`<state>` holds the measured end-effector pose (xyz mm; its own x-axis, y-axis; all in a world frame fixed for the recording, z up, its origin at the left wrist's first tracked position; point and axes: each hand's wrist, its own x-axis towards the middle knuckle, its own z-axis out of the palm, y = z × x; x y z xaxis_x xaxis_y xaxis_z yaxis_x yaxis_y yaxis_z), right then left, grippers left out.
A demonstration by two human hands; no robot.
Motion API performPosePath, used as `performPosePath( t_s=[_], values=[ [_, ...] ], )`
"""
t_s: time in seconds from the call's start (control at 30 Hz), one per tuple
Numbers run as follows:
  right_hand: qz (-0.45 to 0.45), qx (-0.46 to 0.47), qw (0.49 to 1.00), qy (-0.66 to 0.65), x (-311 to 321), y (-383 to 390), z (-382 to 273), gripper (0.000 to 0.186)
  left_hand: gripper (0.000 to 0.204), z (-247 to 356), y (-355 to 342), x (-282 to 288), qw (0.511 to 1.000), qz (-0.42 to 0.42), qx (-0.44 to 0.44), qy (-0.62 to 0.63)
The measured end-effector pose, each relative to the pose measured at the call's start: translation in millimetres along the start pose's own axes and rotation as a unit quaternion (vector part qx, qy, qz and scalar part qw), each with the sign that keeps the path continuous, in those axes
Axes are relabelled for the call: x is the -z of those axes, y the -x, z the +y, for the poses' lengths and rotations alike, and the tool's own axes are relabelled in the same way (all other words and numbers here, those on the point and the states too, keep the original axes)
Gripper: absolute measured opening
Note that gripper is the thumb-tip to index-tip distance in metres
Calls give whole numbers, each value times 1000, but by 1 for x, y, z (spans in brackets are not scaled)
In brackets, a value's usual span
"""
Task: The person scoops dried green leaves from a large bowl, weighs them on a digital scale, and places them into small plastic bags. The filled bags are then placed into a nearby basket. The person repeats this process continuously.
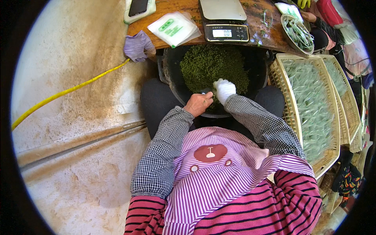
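In the head view, my bare left hand is closed at the near part of a black tub, with a small dark object at its fingers that I cannot make out. My right hand, in a white glove, is just to the right of it, fingers curled down into dark green granular leaves that fill much of the tub; what it holds, if anything, is hidden. The tub sits between my knees, under the edge of a wooden table. A digital scale and white plastic bags with green print lie on that table.
A phone, a grey glove, a yellow hose and a dish of packets surround the table. Cream crates of small packets stand at my right. Another person's hand is at upper right, beside a yellow glove.
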<state>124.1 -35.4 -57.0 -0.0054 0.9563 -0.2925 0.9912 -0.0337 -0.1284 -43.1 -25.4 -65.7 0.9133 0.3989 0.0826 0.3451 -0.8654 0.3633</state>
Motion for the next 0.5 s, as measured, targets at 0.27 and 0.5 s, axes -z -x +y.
performPosePath(
  t_s=[0.27,0.5],
  values=[
    [-317,-204,831,-408,-17,4,16,36,17,2,-4,-3,999,27,-14,27],
    [-239,-231,741,-583,18,-30,60,70,4,-16,1,0,958,167,226,65]
  ],
)
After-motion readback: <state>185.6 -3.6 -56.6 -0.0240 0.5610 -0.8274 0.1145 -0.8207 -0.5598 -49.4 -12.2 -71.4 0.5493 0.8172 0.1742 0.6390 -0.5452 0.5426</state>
